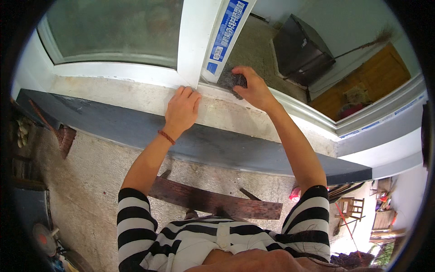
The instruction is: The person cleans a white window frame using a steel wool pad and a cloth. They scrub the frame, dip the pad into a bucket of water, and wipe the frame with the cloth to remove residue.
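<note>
My left hand (181, 108), with a reddish-brown bead bracelet on the wrist, rests with its fingertips at the lower corner of the white window sash (192, 51). No object shows in it. To the right, my right hand (251, 86) curves its thumb and fingers around a dark, fuzzy pad (239, 81), which looks like a scouring pad, against the glass just beside the frame. A blue and white printed film strip (226, 37) runs up the frame between the two panes. Beneath both hands lies the pale, stained window sill (221, 115) with a dark grey front ledge (234, 149).
A dark wooden bench (217, 202) stands just in front of my body on the textured floor. A broom-like tool (66, 137) leans at the left. Through the glass show a dark cabinet (304, 51) and a wooden panel (367, 81). A wooden chair (353, 208) stands at the lower right.
</note>
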Available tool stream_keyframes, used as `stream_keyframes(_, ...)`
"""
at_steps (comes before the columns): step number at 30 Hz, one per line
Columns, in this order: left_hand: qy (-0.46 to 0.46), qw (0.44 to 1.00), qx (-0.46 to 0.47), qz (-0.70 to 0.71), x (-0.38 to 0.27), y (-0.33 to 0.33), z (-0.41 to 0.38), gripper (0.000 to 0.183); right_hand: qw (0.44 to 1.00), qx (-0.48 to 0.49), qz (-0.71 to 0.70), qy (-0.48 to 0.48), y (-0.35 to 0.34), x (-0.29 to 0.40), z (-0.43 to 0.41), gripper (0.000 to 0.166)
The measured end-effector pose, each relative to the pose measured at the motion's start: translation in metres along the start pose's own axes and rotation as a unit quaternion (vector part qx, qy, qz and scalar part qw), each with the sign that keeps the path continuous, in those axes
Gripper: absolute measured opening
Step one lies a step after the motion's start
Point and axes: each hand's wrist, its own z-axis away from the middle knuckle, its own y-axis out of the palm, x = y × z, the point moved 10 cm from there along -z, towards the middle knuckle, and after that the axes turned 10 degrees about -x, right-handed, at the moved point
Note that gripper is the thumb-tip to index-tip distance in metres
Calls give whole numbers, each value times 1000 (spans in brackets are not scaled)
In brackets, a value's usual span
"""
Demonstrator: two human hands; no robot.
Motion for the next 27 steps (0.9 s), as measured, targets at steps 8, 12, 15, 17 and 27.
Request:
stream_keyframes(8,-3,1000,9,7,-4,6,0,6,972,161,139,-96,45,11,-14,25)
stream_keyframes(12,3,1000,9,25,1,2,2,5,948,177,232,-127,25,-15,10,22)
stream_keyframes(15,22,999,-36,24,-7,-6,-4,5,898,237,368,-45,-32,-60,39,26)
stream_keyframes(17,15,999,-51,8,0,-14,-1,5,966,77,243,-42,-41,-27,29,28)
stream_keyframes(27,11,994,-109,11,-6,-18,1,5,942,-144,232,-195,76,75,24,16)
